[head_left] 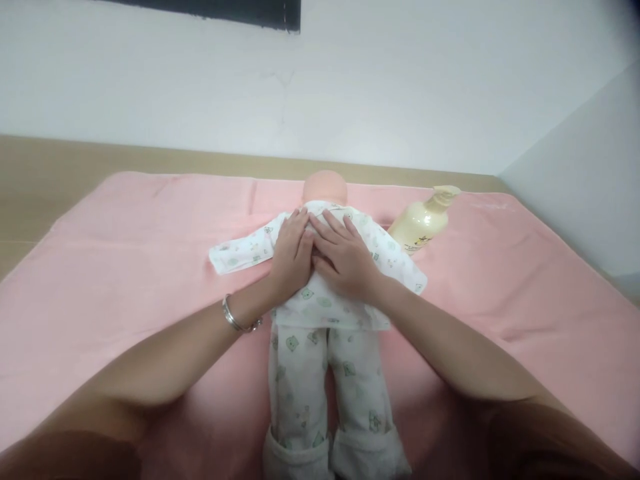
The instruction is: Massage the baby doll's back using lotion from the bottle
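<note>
1. Head view, far left: dark panel (240, 10) on the pale wall (400, 87); lower, a wood-toned surface (45, 170) past the pink sheet (125, 260). Can't tell if tabletop or floor. Sheet is probably padding.
2. Left sleeve (243, 252): laid out flat to the left on the sheet, no doll hand showing at its end. Likely spread to keep that arm clear of the back.
3. Left hand (293, 257): palm down on the upper back, bracelet (235, 315) at the wrist. Fingers (291, 227) close together, pointing far, clamped on nothing.
4. Doll (325, 310): middle of sheet, head (325, 189) far, legs near. No face showing, so I read it as face down, back presented to both palms. Printed shirt (300, 317), matching trousers (300, 373), turned-up cuffs (297, 457); feet not visible.
5. Right hand (347, 257): palm down, just beside the left one. Fingers slightly apart, gripping nothing. Flat contact probably spreads the load.
6. Right sleeve (403, 270): angled right and near.
7. Pump bottle (423, 223): far right, just past the right sleeve, which hides its base. Looks tilted; could be lens. Cream-coloured, printed label. Contents and fill level: can't tell; maybe lotion. Spot seems picked for reach, clear of the forearms.
</note>
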Demonstrator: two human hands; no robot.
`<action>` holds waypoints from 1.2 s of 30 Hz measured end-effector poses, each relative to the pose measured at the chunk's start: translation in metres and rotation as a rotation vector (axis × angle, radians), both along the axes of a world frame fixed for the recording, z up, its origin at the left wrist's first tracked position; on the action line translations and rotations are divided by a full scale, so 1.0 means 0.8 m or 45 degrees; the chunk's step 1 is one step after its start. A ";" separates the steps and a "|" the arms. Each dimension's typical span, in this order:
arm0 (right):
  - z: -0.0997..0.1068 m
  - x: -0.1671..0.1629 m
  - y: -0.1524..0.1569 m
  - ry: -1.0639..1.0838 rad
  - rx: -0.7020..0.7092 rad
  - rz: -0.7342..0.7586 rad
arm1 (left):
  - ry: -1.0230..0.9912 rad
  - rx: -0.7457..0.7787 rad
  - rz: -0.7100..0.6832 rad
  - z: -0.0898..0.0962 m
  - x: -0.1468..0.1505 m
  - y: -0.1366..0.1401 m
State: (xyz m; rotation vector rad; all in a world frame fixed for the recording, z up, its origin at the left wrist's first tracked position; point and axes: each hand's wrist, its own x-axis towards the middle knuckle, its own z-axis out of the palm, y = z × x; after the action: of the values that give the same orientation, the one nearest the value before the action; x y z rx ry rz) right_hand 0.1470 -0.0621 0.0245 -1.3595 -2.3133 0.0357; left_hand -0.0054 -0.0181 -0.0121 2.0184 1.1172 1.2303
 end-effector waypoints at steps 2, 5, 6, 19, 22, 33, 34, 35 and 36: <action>0.002 0.017 0.018 -0.046 -0.052 0.072 | -0.007 -0.013 0.020 -0.001 0.000 0.001; 0.001 0.037 0.039 -0.032 -0.095 0.005 | -0.005 0.012 0.018 -0.001 0.000 0.002; 0.000 0.040 0.043 -0.008 -0.099 -0.049 | -0.003 0.018 0.014 -0.001 0.000 0.002; 0.003 -0.023 -0.014 -0.114 0.052 -0.011 | -0.093 0.038 -0.007 -0.001 -0.001 0.000; 0.008 0.002 0.010 -0.142 -0.028 0.145 | -0.100 0.026 0.003 0.001 0.000 0.002; 0.008 -0.021 0.011 -0.009 -0.107 -0.444 | -0.021 0.019 0.026 -0.002 0.000 0.004; 0.009 -0.028 0.002 -0.036 -0.090 -0.409 | -0.035 0.024 0.022 -0.002 0.000 0.003; 0.009 -0.033 -0.005 -0.057 -0.078 -0.366 | -0.048 0.028 0.017 -0.001 -0.001 0.003; 0.010 -0.035 -0.010 -0.068 -0.073 -0.323 | -0.056 0.030 0.012 -0.001 -0.001 0.003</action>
State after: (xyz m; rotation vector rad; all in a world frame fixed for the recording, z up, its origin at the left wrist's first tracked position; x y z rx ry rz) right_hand 0.1188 -0.0702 0.0326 -1.6915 -2.1792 -0.0146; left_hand -0.0061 -0.0154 -0.0128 1.9961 1.0972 1.2918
